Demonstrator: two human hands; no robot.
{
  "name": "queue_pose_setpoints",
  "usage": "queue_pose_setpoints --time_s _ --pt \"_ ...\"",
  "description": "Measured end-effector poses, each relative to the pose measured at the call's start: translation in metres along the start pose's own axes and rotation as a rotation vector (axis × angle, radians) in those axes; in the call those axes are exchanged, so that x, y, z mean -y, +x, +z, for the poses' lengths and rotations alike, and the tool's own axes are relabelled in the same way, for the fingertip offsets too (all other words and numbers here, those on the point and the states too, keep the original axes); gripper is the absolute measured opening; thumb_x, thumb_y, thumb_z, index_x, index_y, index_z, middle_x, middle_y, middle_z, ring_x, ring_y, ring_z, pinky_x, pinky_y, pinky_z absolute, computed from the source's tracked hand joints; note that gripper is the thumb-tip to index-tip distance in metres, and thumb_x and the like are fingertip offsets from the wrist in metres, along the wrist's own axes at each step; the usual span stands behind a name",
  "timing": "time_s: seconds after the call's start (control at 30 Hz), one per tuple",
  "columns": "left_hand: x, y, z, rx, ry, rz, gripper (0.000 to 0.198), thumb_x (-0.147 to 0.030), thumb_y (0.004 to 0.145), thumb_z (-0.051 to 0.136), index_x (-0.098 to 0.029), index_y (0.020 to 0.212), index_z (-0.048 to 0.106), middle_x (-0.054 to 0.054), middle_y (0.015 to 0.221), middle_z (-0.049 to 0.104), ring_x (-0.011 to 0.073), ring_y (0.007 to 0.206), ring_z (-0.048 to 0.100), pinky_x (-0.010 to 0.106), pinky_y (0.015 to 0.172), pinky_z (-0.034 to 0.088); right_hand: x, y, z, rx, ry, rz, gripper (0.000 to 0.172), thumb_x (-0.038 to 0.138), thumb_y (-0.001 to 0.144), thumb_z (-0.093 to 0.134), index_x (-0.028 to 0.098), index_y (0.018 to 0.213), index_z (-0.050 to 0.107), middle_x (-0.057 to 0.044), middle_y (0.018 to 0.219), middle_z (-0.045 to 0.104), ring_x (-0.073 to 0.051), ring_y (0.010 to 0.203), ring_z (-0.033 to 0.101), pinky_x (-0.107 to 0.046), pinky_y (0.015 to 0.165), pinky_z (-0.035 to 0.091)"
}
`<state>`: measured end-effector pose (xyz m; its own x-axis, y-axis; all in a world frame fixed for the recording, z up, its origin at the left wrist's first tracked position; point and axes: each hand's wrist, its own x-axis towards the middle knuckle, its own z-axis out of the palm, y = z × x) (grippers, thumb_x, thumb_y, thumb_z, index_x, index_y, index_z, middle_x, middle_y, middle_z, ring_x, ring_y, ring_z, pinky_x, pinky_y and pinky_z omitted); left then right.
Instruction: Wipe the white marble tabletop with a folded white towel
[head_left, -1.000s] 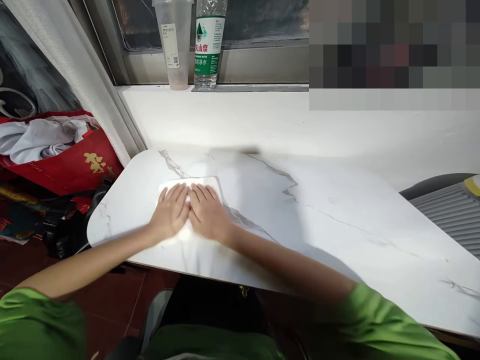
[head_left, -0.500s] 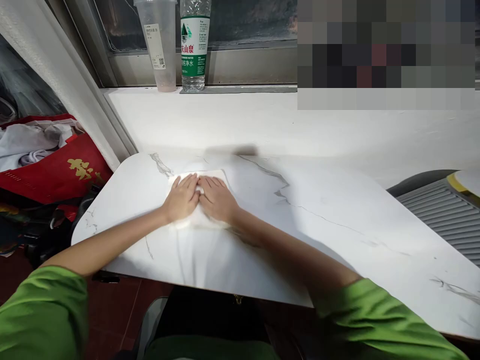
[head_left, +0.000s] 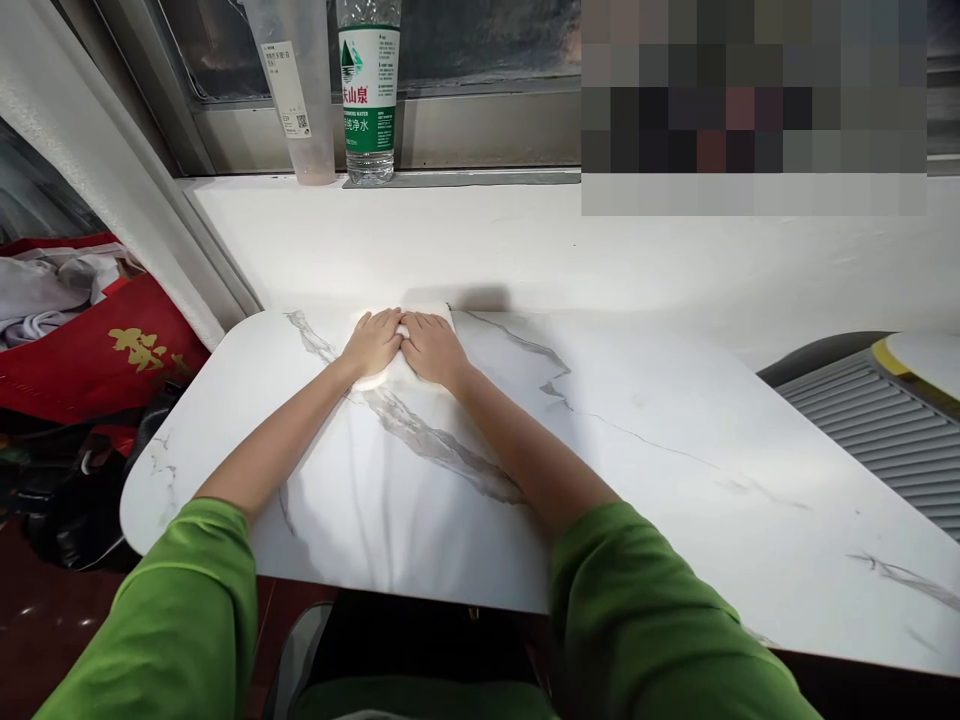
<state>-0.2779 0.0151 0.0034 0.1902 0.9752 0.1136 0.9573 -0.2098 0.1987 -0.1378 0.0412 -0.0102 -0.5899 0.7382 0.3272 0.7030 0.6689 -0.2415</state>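
Observation:
Both my hands lie flat, side by side, on a white folded cloth (head_left: 381, 378) at the far edge of a white marble-patterned table (head_left: 615, 470). My left hand (head_left: 373, 341) presses the cloth's left half, fingers stretched forward. My right hand (head_left: 431, 346) presses its right half, fingers also flat. The cloth is mostly covered by the hands; only its rim shows. Green sleeves cover my upper arms.
A white windowsill (head_left: 525, 240) runs behind the table, with a clear plastic cup (head_left: 292, 95) and a green-labelled water bottle (head_left: 367, 95) on it. A red bag (head_left: 112, 350) with clothes sits left on the floor. A grey ribbed object (head_left: 885, 420) lies at right.
Both hands have slid the cloth away from me across the table, from its near-left part to its far edge by the windowsill.

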Motion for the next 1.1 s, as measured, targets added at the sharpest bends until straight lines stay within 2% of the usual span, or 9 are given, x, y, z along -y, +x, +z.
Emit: queue_pose_setpoints --time_s 0.13,0.27,0.43,0.5,0.57,0.7,0.9,1.0,1.1 --pt "-0.023 -0.034 0.006 -0.012 0.023 0.041 0.053 -0.02 0.097 0.026 -0.008 0.148 0.036 0.015 0.157 0.037 0.0241 0.148 0.029 0.049 0.122 0.016 0.006 -0.042 -0.011 -0.005 -0.019 -0.067 0.047 0.018 0.092 0.033 0.001 0.131 0.054 -0.02 0.137 0.057 -0.03 0.128 0.048 -0.043 0.112 0.03" --pt "-0.062 -0.094 0.013 -0.06 0.047 0.155 0.052 -0.024 0.098 0.027 -0.006 0.146 0.038 0.019 0.156 0.038 0.0289 0.147 0.031 0.052 0.122 0.016 0.022 -0.111 -0.027 -0.021 -0.052 -0.147 0.051 0.019 0.093 0.032 -0.002 0.135 0.052 -0.022 0.142 0.054 -0.032 0.134 0.045 -0.049 0.114 0.03" --pt "-0.113 -0.166 0.012 -0.1 0.019 0.227 0.053 -0.024 0.099 0.024 -0.004 0.146 0.039 0.019 0.153 0.042 0.0292 0.147 0.032 0.053 0.122 0.018 0.052 -0.196 -0.05 -0.054 -0.087 -0.151 0.049 0.022 0.093 0.033 0.002 0.133 0.055 -0.02 0.143 0.054 -0.032 0.137 0.043 -0.051 0.116 0.032" --pt "-0.125 -0.18 0.011 -0.094 0.021 0.27 0.053 -0.022 0.099 0.023 -0.003 0.146 0.04 0.019 0.154 0.042 0.0296 0.148 0.03 0.052 0.123 0.018 0.058 -0.214 -0.056 -0.073 -0.094 -0.139 0.047 0.022 0.093 0.033 0.003 0.129 0.058 -0.02 0.141 0.055 -0.032 0.136 0.044 -0.05 0.116 0.033" --pt "-0.128 -0.182 0.011 -0.087 0.015 0.288 0.053 -0.022 0.099 0.025 -0.005 0.146 0.04 0.018 0.154 0.042 0.0291 0.148 0.03 0.052 0.123 0.018 0.059 -0.218 -0.059 -0.074 -0.086 -0.137 0.046 0.021 0.091 0.034 0.004 0.125 0.06 -0.021 0.138 0.057 -0.033 0.134 0.046 -0.05 0.115 0.034" --pt "-0.114 -0.152 0.013 -0.064 -0.02 0.265 0.053 -0.024 0.098 0.027 -0.007 0.147 0.039 0.017 0.154 0.042 0.0281 0.147 0.032 0.052 0.122 0.019 0.041 -0.191 -0.054 -0.037 -0.051 -0.124 0.044 0.02 0.089 0.037 0.005 0.124 0.059 -0.021 0.136 0.058 -0.032 0.131 0.047 -0.049 0.114 0.034" --pt "-0.076 -0.049 0.015 0.044 -0.027 0.197 0.054 -0.022 0.096 0.029 -0.005 0.147 0.036 0.017 0.156 0.038 0.0246 0.148 0.031 0.047 0.123 0.015 -0.008 -0.101 -0.036 -0.018 -0.033 -0.016 0.041 0.016 0.087 0.037 0.004 0.12 0.058 -0.021 0.125 0.062 -0.031 0.118 0.053 -0.044 0.108 0.038" --pt "-0.06 0.001 0.015 0.017 -0.037 0.138 0.052 -0.018 0.094 0.031 -0.006 0.143 0.041 0.015 0.154 0.041 0.0238 0.145 0.035 0.046 0.122 0.018 -0.03 -0.058 -0.028 -0.017 -0.027 0.028 0.039 0.016 0.087 0.038 0.005 0.118 0.059 -0.021 0.12 0.064 -0.032 0.112 0.055 -0.044 0.104 0.039" --pt "-0.05 0.033 0.015 -0.03 -0.057 0.137 0.049 -0.015 0.092 0.033 -0.007 0.137 0.048 0.014 0.149 0.049 0.0226 0.141 0.041 0.042 0.12 0.024 -0.046 -0.029 -0.02 -0.047 -0.009 0.069 0.04 0.017 0.087 0.037 0.007 0.121 0.057 -0.021 0.122 0.063 -0.033 0.115 0.054 -0.045 0.104 0.038"
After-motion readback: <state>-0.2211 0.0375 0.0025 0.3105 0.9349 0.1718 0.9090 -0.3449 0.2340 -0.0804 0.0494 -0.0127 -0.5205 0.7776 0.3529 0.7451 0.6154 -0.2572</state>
